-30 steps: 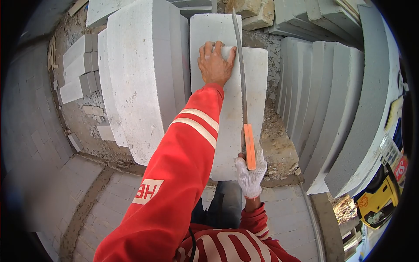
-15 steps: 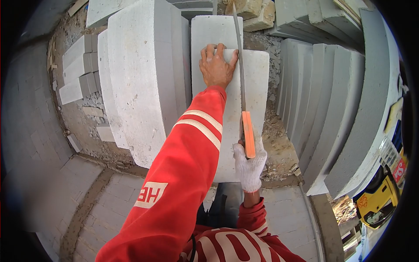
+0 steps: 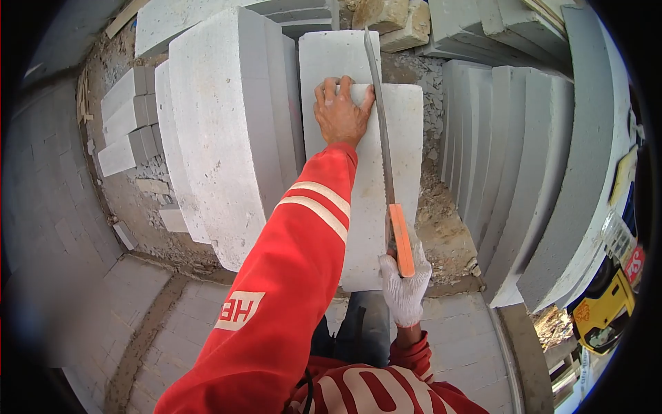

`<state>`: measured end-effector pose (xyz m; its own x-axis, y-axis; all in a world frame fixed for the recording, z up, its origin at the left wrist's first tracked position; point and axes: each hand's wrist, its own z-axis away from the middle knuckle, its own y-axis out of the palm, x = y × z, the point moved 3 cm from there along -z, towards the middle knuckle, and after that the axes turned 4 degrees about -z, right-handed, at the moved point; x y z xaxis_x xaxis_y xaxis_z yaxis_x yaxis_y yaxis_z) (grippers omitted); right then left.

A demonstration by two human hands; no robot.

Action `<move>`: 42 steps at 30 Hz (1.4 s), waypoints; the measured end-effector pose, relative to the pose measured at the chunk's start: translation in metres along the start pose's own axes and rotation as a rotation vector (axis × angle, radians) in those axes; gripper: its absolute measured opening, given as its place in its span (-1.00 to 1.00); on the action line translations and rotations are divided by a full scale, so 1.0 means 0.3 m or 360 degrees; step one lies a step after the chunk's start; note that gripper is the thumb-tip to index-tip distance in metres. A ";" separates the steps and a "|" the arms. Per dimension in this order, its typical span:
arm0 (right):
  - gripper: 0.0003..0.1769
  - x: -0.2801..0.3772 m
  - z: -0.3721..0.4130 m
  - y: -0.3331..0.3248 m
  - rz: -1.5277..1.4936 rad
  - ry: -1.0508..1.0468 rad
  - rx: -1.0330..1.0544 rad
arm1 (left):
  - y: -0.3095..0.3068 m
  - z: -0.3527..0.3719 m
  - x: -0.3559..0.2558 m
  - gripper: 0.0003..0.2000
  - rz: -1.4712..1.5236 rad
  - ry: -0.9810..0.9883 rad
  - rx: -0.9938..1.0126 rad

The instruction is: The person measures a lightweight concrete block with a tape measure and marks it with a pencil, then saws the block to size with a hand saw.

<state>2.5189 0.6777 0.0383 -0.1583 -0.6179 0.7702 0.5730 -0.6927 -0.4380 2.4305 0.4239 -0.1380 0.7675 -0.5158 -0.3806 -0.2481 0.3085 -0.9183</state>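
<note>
My left hand (image 3: pixel 343 114), bare, presses with fingers spread on the far end of a pale block (image 3: pixel 403 138), its fingertips over the edge and its thumb beside the blade. This block lies on another white block (image 3: pixel 331 52) that shows beyond it. In a white knitted glove, my right hand (image 3: pixel 405 279) grips the orange handle of a handsaw (image 3: pixel 387 162) near the block's near end. The long blade runs away from me along the top of the block, its tip past the far edge. Whether the teeth have cut in cannot be made out.
Large white blocks (image 3: pixel 214 138) stand close on the left, with smaller pieces (image 3: pixel 124 153) beyond. More upright slabs (image 3: pixel 538 159) line the right side. Rough tan blocks (image 3: pixel 403 27) lie at the back. A yellow tool (image 3: pixel 603 310) sits at the far right.
My right hand has pulled the saw toward me and slightly right, so the handle is lower in view. My left hand stays on the block.
</note>
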 end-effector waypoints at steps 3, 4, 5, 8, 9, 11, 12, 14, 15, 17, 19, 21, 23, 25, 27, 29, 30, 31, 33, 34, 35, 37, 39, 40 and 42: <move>-0.60 0.024 -0.269 0.106 -0.0412 0.0122 0.0034 | -0.007 0.000 -0.004 -0.53 0.0010 -0.0001 -0.0004; -0.63 0.031 -0.331 0.134 -0.0487 0.0049 -0.0017 | -0.010 -0.002 -0.008 -0.53 0.0013 0.0014 -0.0009; -0.63 0.039 -0.331 0.139 -0.0496 0.0044 -0.0028 | -0.012 -0.005 -0.007 -0.53 0.0017 0.0003 -0.0002; -0.58 0.030 -0.250 0.116 -0.0469 0.0198 0.0038 | -0.010 0.026 0.001 -0.53 0.0017 -0.0010 0.0001; -0.55 0.016 -0.171 0.088 -0.0417 0.0294 0.0069 | -0.008 0.002 -0.003 -0.53 0.0030 0.0015 -0.0045; -0.53 0.016 -0.015 0.032 -0.0204 0.0021 -0.0098 | -0.011 0.000 -0.001 -0.53 -0.0010 0.0034 -0.0087; -0.53 0.002 0.016 0.019 -0.0204 0.0023 -0.0080 | -0.010 0.004 -0.004 -0.52 -0.0037 0.0066 -0.0129; -0.50 -0.012 0.043 0.004 -0.0126 0.0065 -0.0029 | -0.006 0.011 0.001 -0.51 -0.0040 0.0061 -0.0124; -0.52 -0.003 0.005 0.015 -0.0140 0.0145 0.0007 | -0.004 0.012 0.002 -0.52 -0.0040 0.0067 -0.0137; -0.48 0.019 -0.195 0.084 -0.0279 0.0193 0.0089 | -0.011 0.016 -0.007 -0.52 -0.0029 0.0090 -0.0160; -0.42 0.071 -0.344 0.127 -0.0423 0.0163 0.0100 | -0.019 0.002 -0.014 -0.57 -0.0052 0.0059 -0.0100; -0.39 0.094 -0.366 0.118 -0.0479 0.0134 0.0109 | -0.016 -0.026 -0.015 -0.61 -0.0053 0.0089 -0.0132; -0.36 0.077 -0.321 0.106 -0.0503 0.0160 0.0145 | -0.006 0.017 -0.003 -0.65 -0.0060 0.0074 -0.0110; -0.37 -0.003 -0.271 0.127 -0.0638 0.0040 0.0125 | 0.001 0.005 -0.004 -0.70 -0.0083 0.0098 -0.0244; -0.37 -0.153 -0.132 0.125 -0.0646 0.0233 0.0174 | 0.000 0.013 0.004 -0.70 -0.0065 0.0061 -0.0199; -0.40 -0.039 0.025 0.019 -0.0426 0.0290 0.0111 | 0.001 0.003 -0.008 -0.71 -0.0031 0.0036 -0.0149; -0.40 -0.024 0.096 -0.019 -0.0337 0.0304 0.0048 | -0.004 0.002 -0.012 -0.71 -0.0038 0.0030 -0.0120; -0.44 0.003 0.128 -0.046 -0.0208 0.0220 -0.0003 | 0.003 0.005 -0.006 -0.71 -0.0047 0.0025 -0.0096; -0.48 0.044 0.103 -0.056 -0.0082 0.0122 -0.0062 | 0.003 0.013 -0.010 -0.71 -0.0051 0.0014 -0.0116; -0.53 0.071 0.029 -0.026 -0.0150 0.0225 0.0033 | -0.001 0.007 -0.014 -0.71 -0.0060 0.0026 -0.0139; -0.58 0.092 -0.033 0.008 -0.0218 0.0339 0.0126 | -0.001 0.009 -0.011 -0.71 -0.0058 0.0037 -0.0135; -0.62 0.135 -0.168 0.100 -0.0181 0.0171 0.0102 | -0.001 0.006 -0.011 -0.71 -0.0071 0.0022 -0.0125; -0.65 0.116 -0.187 0.107 -0.0131 0.0007 0.0096 | -0.011 -0.024 -0.014 -0.71 -0.0040 0.0037 -0.0126; -0.60 0.068 -0.144 0.065 -0.0103 0.0189 0.0176 | -0.010 0.005 -0.010 -0.71 -0.0018 0.0029 -0.0093; -0.49 0.063 -0.052 -0.013 -0.0071 0.0238 0.0132 | -0.006 0.004 -0.022 -0.71 -0.0018 0.0042 -0.0111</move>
<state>2.5011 0.6629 0.0472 -0.2993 -0.6398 0.7079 0.6259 -0.6916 -0.3605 2.4266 0.4275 -0.1336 0.7550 -0.5401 -0.3718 -0.2805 0.2465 -0.9277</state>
